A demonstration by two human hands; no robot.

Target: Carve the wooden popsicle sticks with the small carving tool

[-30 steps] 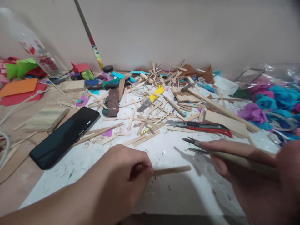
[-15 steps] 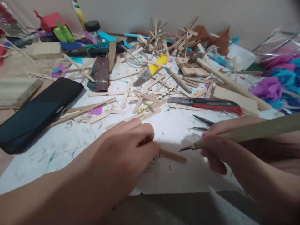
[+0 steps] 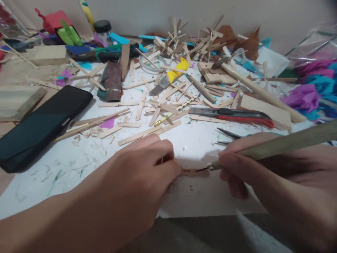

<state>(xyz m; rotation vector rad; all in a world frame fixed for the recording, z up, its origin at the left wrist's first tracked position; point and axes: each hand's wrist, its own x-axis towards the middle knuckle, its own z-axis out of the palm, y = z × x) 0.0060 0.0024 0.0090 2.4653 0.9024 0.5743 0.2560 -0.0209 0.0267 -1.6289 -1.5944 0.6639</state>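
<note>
Left hand [image 3: 139, 172] curled down near the front edge of the desk [image 3: 86, 158], fingers [image 3: 160, 147] pinching one end of a wooden craft stick [image 3: 196, 172] and pressing it flat against the white surface. Stick lying just in from the front edge, about midway along it, between the two hands.

Right hand [image 3: 252, 165] clenched around a carving knife [image 3: 276, 146] with a long wooden handle; small dark blade tip touching the free end of the stick. Handle slanting up and away toward the right edge.

Just behind the right hand, a pair of dark tweezers [image 3: 228, 135], points facing left. Further back, a red and black utility knife [image 3: 231, 116] lying crosswise. Heap of loose craft sticks [image 3: 181, 45] piled toward the back edge, more strewn across the middle. Yellow-handled cutter [image 3: 171, 75] among them. Black phone [image 3: 42, 126] face up near the left edge, a wooden block [image 3: 19, 102] beside it. Small jar with a black lid [image 3: 102, 30] at the back left. Purple and blue paper flowers [image 3: 313, 93] along the right edge. Wood shavings and scraps scattered over the white top
</note>
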